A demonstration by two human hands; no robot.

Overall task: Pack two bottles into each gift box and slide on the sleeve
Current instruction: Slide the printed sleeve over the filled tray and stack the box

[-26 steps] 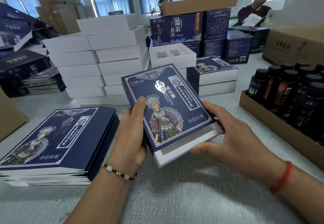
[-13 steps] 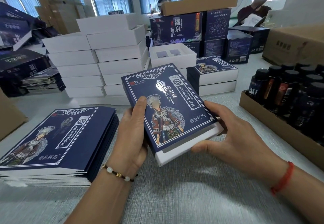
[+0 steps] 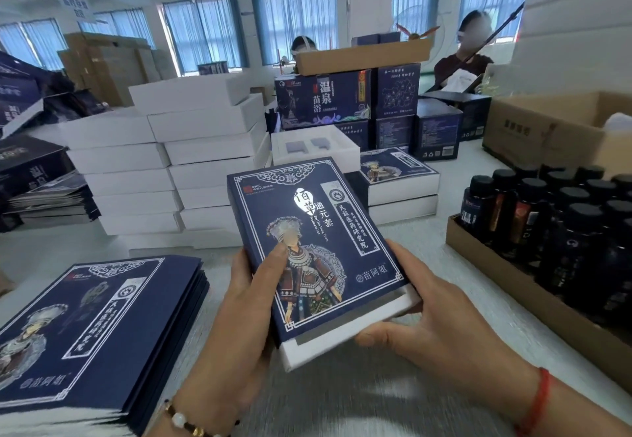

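Above a grey table point(image 3: 342, 399), the left hand point(image 3: 239, 313) grips the navy sleeve point(image 3: 314, 241), thumb on top; the right hand point(image 3: 441, 330) curls around the protruding white gift box point(image 3: 345, 341). Sleeve reads "Wellness Set", "PICC".

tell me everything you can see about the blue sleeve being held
The blue sleeve is dark navy card with silver borders, Chinese lettering and a printed figure in costume. It sits almost fully over the white gift box, whose near end still sticks out. It is held tilted above the table. The left hand grips its left edge, thumb on the face; the right hand supports the box from the right.
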